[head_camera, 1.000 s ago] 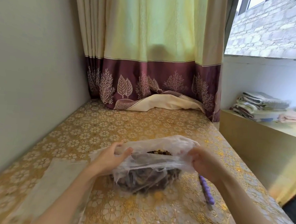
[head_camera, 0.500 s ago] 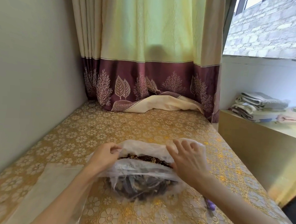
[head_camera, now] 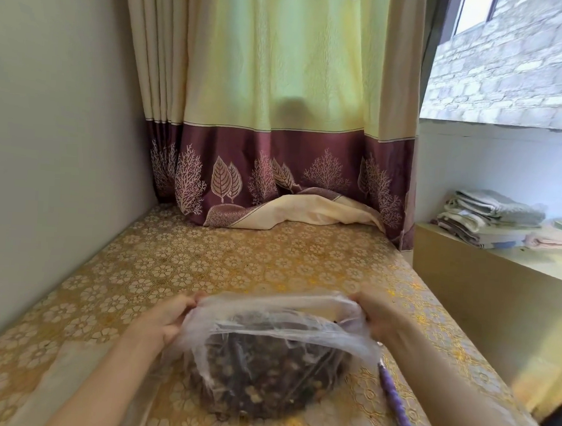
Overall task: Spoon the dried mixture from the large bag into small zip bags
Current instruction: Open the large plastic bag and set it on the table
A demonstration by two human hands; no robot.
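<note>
A large clear plastic bag [head_camera: 263,369] full of dark dried mixture sits on the gold flowered tabletop [head_camera: 237,263] in front of me. My left hand [head_camera: 164,317] grips the bag's rim on its left side. My right hand [head_camera: 381,321] grips the rim on the right, and the two hands hold the mouth stretched apart. A purple spoon handle [head_camera: 396,407] lies on the table just right of the bag, partly under my right forearm. A flat clear plastic sheet or bag [head_camera: 75,374] lies under my left forearm; I cannot tell whether it is a zip bag.
A grey wall [head_camera: 55,166] runs along the table's left side. A yellow and maroon curtain [head_camera: 279,114] hangs at the far end, its hem resting on the table. To the right stand a lower ledge [head_camera: 498,292] with folded towels [head_camera: 493,216] and a window above.
My right hand moved from the top of the bag's mouth out to its right rim. Both hands have pulled the mouth wider, and the bag sits a little nearer to me.
</note>
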